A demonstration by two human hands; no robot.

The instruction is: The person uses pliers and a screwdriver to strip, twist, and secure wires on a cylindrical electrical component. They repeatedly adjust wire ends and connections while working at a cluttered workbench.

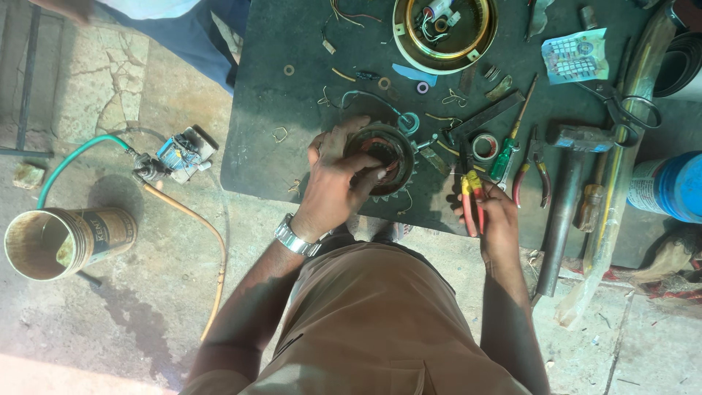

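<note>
A person in tan clothing leans over a dark tabletop (292, 146) set on a cracked concrete floor (131, 292), both hands at work on small electrical parts. The left hand (338, 183), a metal watch (296, 239) on its wrist, is closed over a round, toothed motor core (387, 157) with copper windings, fingers curled across its top and near rim. The core rests on the near edge of the tabletop, roughly at its middle, with a thin teal wire (365, 95) looping away from it on the far side. The right hand (497, 219) grips a pair of pliers with red and yellow handles (472, 197), the handles pressed into the palm and the nose pointing away toward the far side; the tool lies just right of the core.

To the right of the pliers lie a green-handled screwdriver (506, 157), a second pair of pliers with red handles (534, 172), a small roll of tape (484, 146) and a heavy hammer (567, 190). Scissors (621, 110) sit farther right, near a blue drum (676, 186). At the far edge a round brass-coloured housing (444, 36) holds loose white wires, with a printed packet (575, 55) to its right. Washers and wire clippings are scattered between.

On the floor at left, an open cylindrical can (51, 243) lies on its side near a small blue-and-white fitting (179, 155) joined to a green hose (80, 153) and an orange hose (205, 241). Another person's blue clothing (190, 36) shows at the far left.
</note>
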